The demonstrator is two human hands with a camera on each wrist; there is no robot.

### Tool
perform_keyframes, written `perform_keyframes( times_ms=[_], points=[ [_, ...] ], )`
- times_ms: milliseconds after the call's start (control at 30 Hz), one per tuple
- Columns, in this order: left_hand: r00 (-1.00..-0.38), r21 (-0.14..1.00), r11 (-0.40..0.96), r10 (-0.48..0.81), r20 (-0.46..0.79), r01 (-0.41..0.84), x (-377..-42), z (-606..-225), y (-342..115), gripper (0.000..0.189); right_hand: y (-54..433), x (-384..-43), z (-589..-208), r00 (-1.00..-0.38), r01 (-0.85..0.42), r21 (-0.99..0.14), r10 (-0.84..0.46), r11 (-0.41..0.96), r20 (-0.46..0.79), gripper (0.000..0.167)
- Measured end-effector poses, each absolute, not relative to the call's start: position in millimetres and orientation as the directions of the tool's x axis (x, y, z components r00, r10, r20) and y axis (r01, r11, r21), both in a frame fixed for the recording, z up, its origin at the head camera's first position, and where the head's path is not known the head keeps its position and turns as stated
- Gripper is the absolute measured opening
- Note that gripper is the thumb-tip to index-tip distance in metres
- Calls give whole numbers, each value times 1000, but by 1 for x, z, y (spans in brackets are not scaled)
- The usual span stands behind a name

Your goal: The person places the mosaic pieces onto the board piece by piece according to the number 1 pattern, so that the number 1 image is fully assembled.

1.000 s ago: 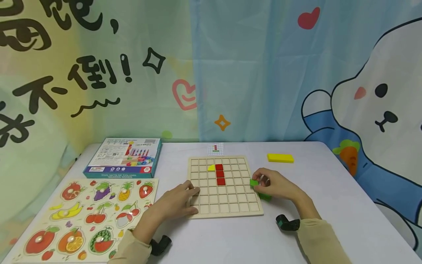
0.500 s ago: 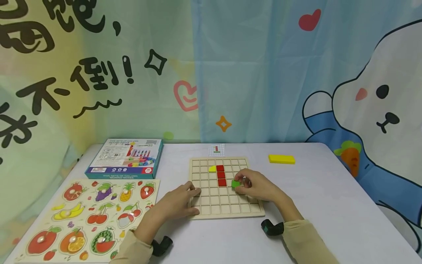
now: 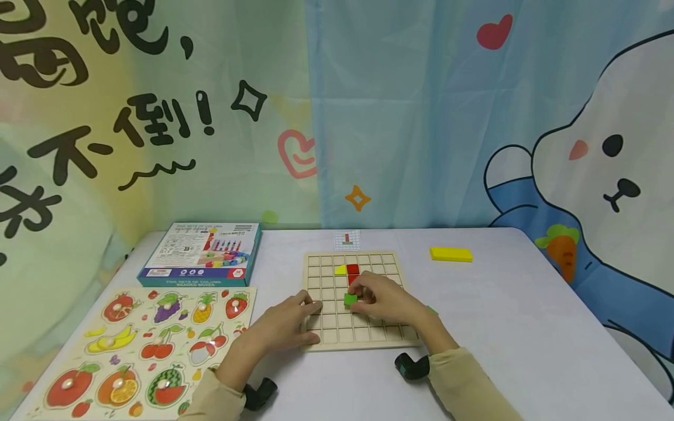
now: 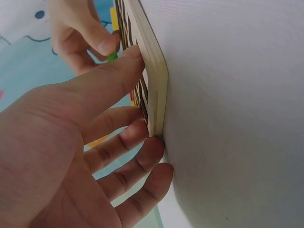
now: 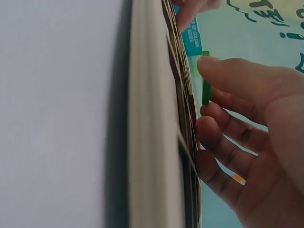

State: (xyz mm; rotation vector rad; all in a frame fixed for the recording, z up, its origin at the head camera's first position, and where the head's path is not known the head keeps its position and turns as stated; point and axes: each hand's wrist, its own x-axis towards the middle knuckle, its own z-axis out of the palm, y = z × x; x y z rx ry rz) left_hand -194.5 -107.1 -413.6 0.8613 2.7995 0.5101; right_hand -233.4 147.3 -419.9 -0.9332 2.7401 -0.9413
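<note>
My right hand (image 3: 387, 301) is over the middle of a wooden grid board (image 3: 337, 336), pinching a small green square tile (image 3: 350, 299) between thumb and fingers. In the right wrist view the green tile (image 5: 206, 85) stands edge-on, close over the grid. Red tiles (image 3: 352, 269) lie in one column just beyond, partly covered by my right fingers. A yellow tile (image 3: 340, 270) with a slanted side sits left of the top red one. My left hand (image 3: 281, 321) rests at the board's left edge; in the left wrist view its thumb touches the top and its fingertips touch the side.
A small printed pattern card (image 3: 347, 240) lies behind the board, a yellow block (image 3: 451, 254) at the back right. More green (image 3: 432, 310) peeks out behind my right wrist. On the left are a fruit puzzle board (image 3: 174, 327) and a boxed set (image 3: 202, 254).
My right hand has carried the green tile leftward from beside the board's right edge to just below the red column. The left hand has stayed at the board's left edge.
</note>
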Motion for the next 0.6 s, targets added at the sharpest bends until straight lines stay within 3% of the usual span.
perform_keyframes(
  times_ms=[600],
  points=[
    [-825,383,776,562,-63,500,-193,-413,-107,62,133,-232,-419,-791,-557,-507,-605,658,85,24]
  ],
)
